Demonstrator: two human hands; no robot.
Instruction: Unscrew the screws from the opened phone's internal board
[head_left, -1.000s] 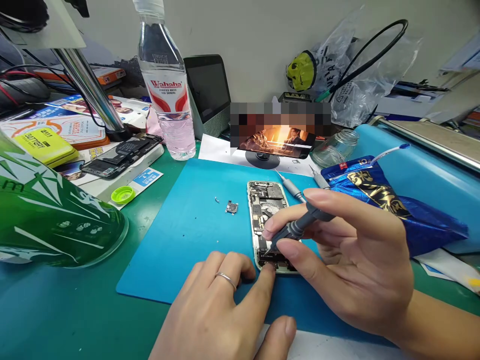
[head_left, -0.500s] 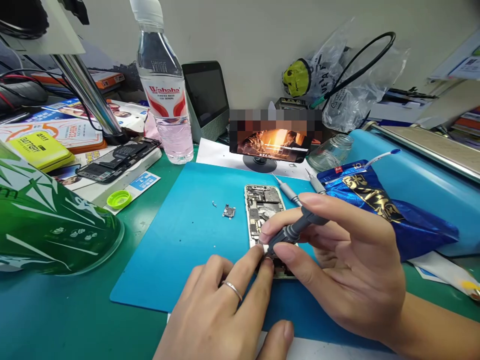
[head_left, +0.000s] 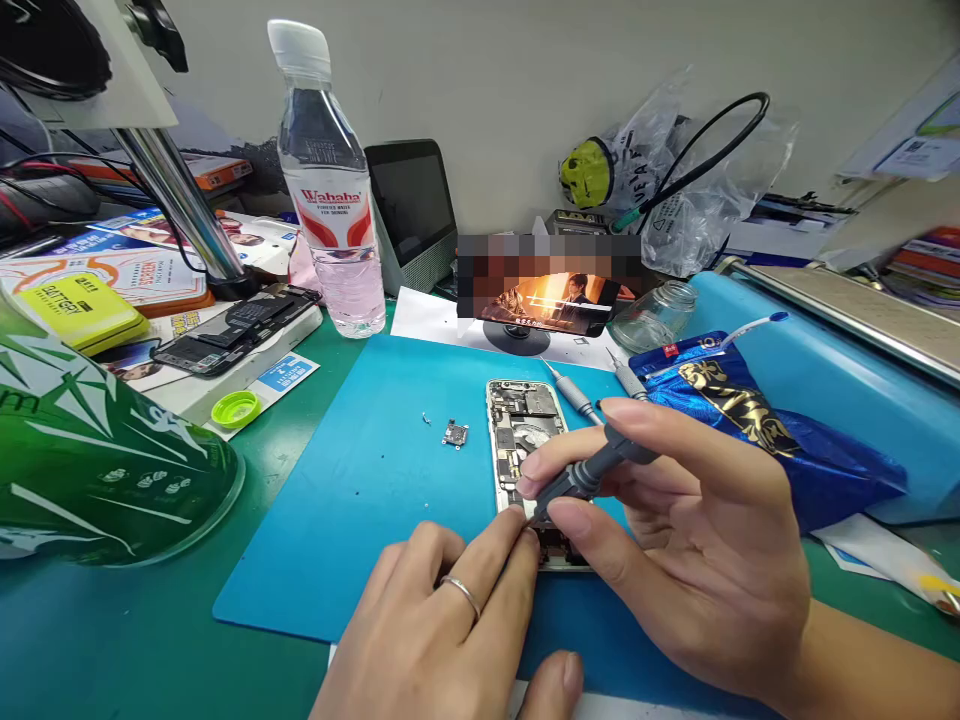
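Note:
An opened smartphone [head_left: 525,405] with bare internals lies on the blue mat [head_left: 315,520]. My right hand [head_left: 712,540] is closed around a grey screwdriver [head_left: 581,478]: the index finger rests on its end cap, with the thumb and another finger at its shaft. The screwdriver slants down to the phone's lower part, and its tip is hidden by fingers. My left hand [head_left: 435,625], with a ring on one finger, stretches its fingers to the phone beside the tip; its thumb lies apart. A small square part [head_left: 454,433] sits on the mat left of the phone.
Two grey tools [head_left: 574,388] lie behind the phone near a blue foil bag [head_left: 742,420]. A water bottle [head_left: 330,210], a green container [head_left: 105,450] and a second opened phone [head_left: 240,325] stand left. A lit screen [head_left: 547,295] stands at the back.
The view has tilted up a little, so things sit slightly lower. My left index and middle fingers have come closer together by the screwdriver tip. My right hand keeps its grip.

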